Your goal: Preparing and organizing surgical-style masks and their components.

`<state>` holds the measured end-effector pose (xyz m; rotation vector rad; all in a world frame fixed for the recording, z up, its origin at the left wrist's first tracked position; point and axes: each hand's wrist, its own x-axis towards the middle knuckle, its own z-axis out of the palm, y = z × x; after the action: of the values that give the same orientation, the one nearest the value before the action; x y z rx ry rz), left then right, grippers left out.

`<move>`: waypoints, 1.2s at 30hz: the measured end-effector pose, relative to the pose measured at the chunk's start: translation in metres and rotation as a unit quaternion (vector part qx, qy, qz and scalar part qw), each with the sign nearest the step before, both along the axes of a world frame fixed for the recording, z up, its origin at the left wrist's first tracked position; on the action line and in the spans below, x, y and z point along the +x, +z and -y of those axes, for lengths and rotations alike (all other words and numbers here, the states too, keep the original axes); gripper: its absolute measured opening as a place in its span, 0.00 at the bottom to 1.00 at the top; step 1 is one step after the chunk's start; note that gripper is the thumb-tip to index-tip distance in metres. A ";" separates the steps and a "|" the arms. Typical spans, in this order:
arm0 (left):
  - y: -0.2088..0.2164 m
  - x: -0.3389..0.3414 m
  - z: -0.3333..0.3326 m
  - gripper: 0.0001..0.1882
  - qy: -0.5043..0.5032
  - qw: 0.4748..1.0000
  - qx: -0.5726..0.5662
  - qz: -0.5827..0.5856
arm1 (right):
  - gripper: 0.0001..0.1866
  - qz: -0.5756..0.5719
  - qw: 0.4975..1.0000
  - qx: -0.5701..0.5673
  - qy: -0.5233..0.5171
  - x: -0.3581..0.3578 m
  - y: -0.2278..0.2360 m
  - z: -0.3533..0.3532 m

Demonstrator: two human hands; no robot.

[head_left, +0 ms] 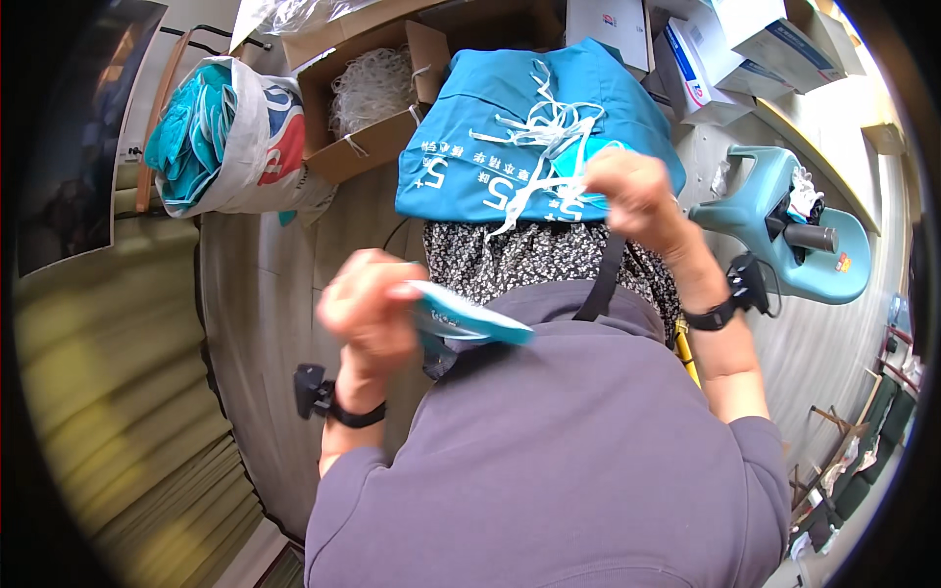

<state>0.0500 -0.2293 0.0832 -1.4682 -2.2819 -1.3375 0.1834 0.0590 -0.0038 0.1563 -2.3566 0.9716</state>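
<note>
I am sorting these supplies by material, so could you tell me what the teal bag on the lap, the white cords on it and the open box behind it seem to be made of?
The teal bag looks like matte woven or non-woven fabric: it folds softly without shine. The white cords seem to be thin flat textile or plastic string, limp and tangled. The open box is plain brown cardboard, with raw bent flaps.

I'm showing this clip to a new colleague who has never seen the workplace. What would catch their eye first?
Probably the big teal bag lying on the person's lap at top centre, with a tangle of white cords on it, where the right hand rests. Next, the left hand at centre, pinching a folded teal piece. At upper left, a white sack stuffed with teal material lies beside an open cardboard box.
</note>
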 end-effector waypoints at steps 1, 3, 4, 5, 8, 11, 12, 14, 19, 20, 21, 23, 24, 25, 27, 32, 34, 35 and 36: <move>0.004 -0.009 0.015 0.19 0.078 0.997 0.027 0.010 | 0.13 0.049 0.996 -0.057 -0.040 0.010 -0.003 -0.015; 0.007 -0.024 0.030 0.24 0.116 0.987 0.042 0.102 | 0.06 0.062 0.988 -0.125 -0.066 0.020 0.005 -0.025; 0.002 -0.029 0.025 0.23 0.071 0.987 0.062 0.130 | 0.10 0.067 0.986 -0.143 -0.051 0.014 0.010 -0.025; -0.003 -0.036 0.018 0.23 0.026 0.984 0.084 0.154 | 0.15 0.070 0.984 -0.159 -0.037 0.003 0.017 -0.021; -0.027 -0.028 -0.008 0.20 0.014 0.946 0.077 0.314 | 0.24 0.114 0.957 -0.261 -0.053 -0.014 0.033 -0.011; -0.052 -0.026 -0.027 0.17 -0.037 0.910 0.120 0.395 | 0.13 0.101 0.917 -0.253 -0.291 0.000 0.002 -0.047; -0.047 -0.018 -0.035 0.15 -0.019 0.884 0.128 0.449 | 0.12 0.201 0.902 -0.168 -0.343 0.014 -0.013 -0.065; -0.052 -0.013 -0.046 0.12 -0.013 0.884 0.105 0.456 | 0.17 0.347 0.851 -0.076 -0.386 0.032 -0.036 -0.075; -0.052 -0.006 -0.077 0.07 -0.095 0.850 0.037 0.516 | 0.10 0.236 0.884 -0.328 -0.233 0.040 -0.062 -0.053; -0.054 -0.008 -0.078 0.08 -0.102 0.874 0.026 0.475 | 0.07 0.184 0.919 -0.224 -0.268 0.032 -0.036 -0.041; -0.051 -0.010 -0.081 0.08 -0.096 0.895 0.013 0.435 | 0.08 0.060 0.964 -0.042 -0.257 0.027 -0.015 -0.039; -0.040 -0.011 -0.083 0.08 -0.076 0.931 -0.021 0.356 | 0.09 -0.056 0.964 0.103 -0.240 0.015 0.034 -0.030; -0.039 -0.012 -0.084 0.08 -0.067 0.939 -0.031 0.335 | 0.09 -0.041 0.965 0.112 -0.234 0.013 0.043 -0.029; -0.037 -0.010 -0.086 0.08 -0.060 0.953 -0.032 0.296 | 0.10 -0.026 0.966 0.120 -0.229 0.010 0.046 -0.030; -0.035 -0.007 -0.097 0.09 -0.047 0.976 -0.022 0.213 | 0.08 -0.010 0.973 0.021 -0.230 0.002 0.049 -0.031; -0.031 0.016 -0.124 0.20 -0.081 0.994 -0.011 0.076 | 0.07 0.043 0.922 -0.311 -0.225 -0.013 0.059 -0.019; -0.029 0.026 -0.133 0.20 -0.066 0.996 -0.031 0.051 | 0.07 0.075 0.909 -0.350 -0.214 -0.018 0.057 -0.014; -0.032 0.028 -0.136 0.19 -0.053 0.996 -0.057 0.046 | 0.07 0.082 0.909 -0.349 -0.213 -0.020 0.059 -0.008; -0.037 0.028 -0.139 0.18 -0.040 0.995 -0.084 0.040 | 0.07 0.085 0.906 -0.361 -0.205 -0.023 0.058 -0.004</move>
<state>0.0781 -0.0903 0.0465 -1.5997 -2.4649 -1.2737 0.1600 0.0626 0.0542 -0.7042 -1.8886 1.5906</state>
